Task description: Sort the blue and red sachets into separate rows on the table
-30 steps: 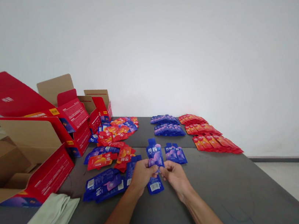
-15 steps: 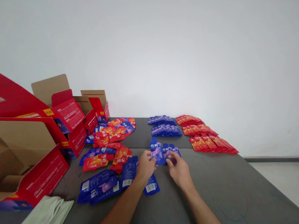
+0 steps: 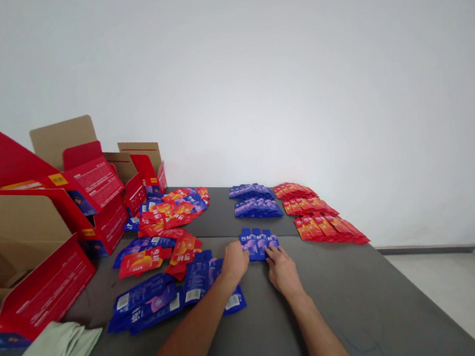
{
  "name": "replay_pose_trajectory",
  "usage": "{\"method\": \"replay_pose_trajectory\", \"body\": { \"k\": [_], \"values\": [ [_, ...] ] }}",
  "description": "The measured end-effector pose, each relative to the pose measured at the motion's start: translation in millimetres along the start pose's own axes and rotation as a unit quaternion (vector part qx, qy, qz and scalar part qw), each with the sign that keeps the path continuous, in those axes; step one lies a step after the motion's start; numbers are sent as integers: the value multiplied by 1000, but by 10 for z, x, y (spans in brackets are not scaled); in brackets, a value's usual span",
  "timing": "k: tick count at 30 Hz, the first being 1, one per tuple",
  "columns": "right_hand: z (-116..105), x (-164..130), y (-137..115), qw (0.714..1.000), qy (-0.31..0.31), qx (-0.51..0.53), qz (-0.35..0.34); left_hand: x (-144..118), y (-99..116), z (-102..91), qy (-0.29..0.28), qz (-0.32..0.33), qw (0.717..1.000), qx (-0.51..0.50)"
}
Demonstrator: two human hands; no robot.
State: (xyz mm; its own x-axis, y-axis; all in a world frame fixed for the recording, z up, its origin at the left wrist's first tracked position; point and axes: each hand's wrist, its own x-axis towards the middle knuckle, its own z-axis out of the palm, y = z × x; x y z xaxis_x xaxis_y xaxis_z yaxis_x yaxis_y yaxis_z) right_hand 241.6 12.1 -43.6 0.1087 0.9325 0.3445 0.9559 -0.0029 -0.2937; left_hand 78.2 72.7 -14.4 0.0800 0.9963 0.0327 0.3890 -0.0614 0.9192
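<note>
Packs in blue (image 3: 260, 242) lie in a row on the surface (image 3: 260, 342). The left hand (image 3: 234, 262) curls at one end; I can't tell if its grip pinches. The right hand (image 3: 283, 270) rests spread fingers on the other. Lining up seems the step; next needs gentle letting go, I think.

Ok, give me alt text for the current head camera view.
A person's left hand and right hand are at either end of a short row of overlapping blue pouches on a dark table. Beyond lie two blue rows, with three red rows to their right; loose pouches and open red boxes are at left.
</note>
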Motion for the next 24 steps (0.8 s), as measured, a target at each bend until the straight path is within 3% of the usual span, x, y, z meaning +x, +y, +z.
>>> {"method": "replay_pose_trajectory", "body": {
  "k": [3, 6, 8, 13, 19, 24],
  "values": [
    [-14, 6, 0, 1000, -8, 2, 2, -77, 53, -31, 0, 63, 992, 109],
    [-38, 4, -9, 1000, -22, 1, 9, -161, 93, -51, -40, 167, 957, 235],
    [-55, 0, -15, 999, -35, -2, 12, -201, 109, -66, -67, 198, 937, 279],
    [-91, -5, -25, 998, -54, -9, 12, -180, 119, -89, -78, 214, 912, 341],
    [-99, 6, -32, 998, -57, -4, 25, -98, 71, -82, -134, 184, 921, 315],
    [-122, 9, -53, 998, -58, -6, 24, -155, 93, -85, -109, 219, 922, 302]
  ]
}}
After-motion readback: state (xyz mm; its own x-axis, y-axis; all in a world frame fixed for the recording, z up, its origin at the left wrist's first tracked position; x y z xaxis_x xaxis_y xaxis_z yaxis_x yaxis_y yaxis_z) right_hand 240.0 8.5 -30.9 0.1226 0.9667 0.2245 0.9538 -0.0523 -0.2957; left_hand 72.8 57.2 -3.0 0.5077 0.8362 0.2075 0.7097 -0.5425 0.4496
